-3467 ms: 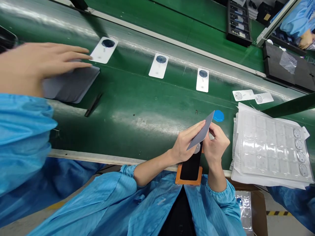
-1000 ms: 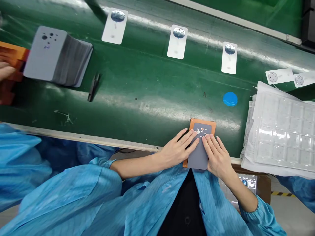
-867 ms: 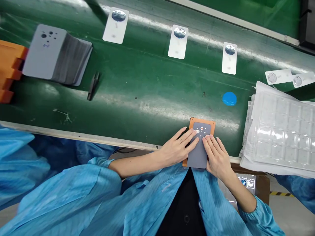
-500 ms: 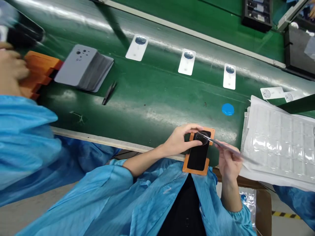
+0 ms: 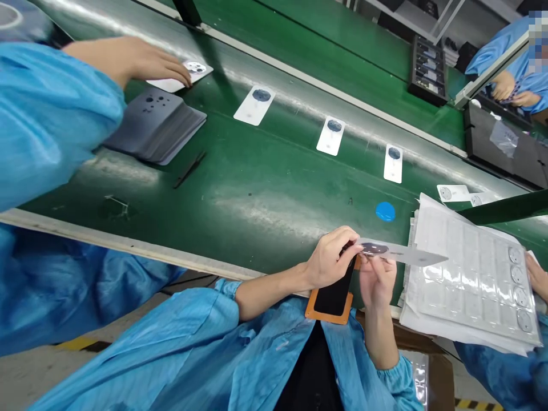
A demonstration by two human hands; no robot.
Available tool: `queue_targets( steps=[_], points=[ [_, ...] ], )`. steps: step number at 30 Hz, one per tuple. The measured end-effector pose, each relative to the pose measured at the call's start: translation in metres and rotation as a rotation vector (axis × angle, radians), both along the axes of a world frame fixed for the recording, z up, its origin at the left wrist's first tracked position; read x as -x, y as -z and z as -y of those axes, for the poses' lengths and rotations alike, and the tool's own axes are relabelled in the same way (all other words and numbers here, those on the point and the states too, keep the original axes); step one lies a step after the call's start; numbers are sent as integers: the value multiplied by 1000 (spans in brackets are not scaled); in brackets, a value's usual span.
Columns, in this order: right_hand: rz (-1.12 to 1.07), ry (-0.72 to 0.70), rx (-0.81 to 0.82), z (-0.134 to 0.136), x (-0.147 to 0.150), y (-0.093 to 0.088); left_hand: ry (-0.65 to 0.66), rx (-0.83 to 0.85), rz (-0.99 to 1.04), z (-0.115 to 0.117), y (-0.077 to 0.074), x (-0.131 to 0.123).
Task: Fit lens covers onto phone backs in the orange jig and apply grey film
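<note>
Both my hands hold a thin grey back plate (image 5: 400,253) lifted flat above the belt's near edge, its camera ring facing up. My left hand (image 5: 331,257) pinches its left end. My right hand (image 5: 377,278) grips it from beneath, fingers curled. Under them lies an orange jig (image 5: 329,302) with a black inset, on the edge of the green conveyor belt (image 5: 265,177).
A co-worker's hand (image 5: 141,60) at far left presses a white plate on the belt, beside a stack of grey plates (image 5: 156,123) and black tweezers (image 5: 189,169). Three white plates (image 5: 330,136) ride the belt. Clear blister trays (image 5: 468,274) lie at right, another person's fingers (image 5: 537,277) touching them.
The grey plate lay pressed on the orange jig a second ago; both hands have since lifted it off and turned it over to the right. The co-worker's hand reached onto the belt.
</note>
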State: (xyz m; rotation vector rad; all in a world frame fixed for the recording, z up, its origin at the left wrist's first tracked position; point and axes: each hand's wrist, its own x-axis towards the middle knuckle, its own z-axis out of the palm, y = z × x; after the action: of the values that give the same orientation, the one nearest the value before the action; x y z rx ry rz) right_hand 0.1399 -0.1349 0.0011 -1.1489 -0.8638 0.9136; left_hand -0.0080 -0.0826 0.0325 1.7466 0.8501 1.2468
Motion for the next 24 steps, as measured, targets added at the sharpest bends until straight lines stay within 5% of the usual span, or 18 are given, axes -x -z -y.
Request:
queue_targets(
  steps=[5,10,15,20,24],
  points=[
    [55,49,50,-46,17,-19,19,353,152,-28,5,3],
    [143,-108,60,-154,-4,-44,-7,540,298,-74,9,21],
    [583,-114,536,-250,-54,-51,12,586,170,-91,26,33],
    [874,192,796,-277,-104,-35,13,560,79,-91,38,32],
    [981,256,1005,-291,-127,-34,16,520,24,-89,38,30]
  ],
)
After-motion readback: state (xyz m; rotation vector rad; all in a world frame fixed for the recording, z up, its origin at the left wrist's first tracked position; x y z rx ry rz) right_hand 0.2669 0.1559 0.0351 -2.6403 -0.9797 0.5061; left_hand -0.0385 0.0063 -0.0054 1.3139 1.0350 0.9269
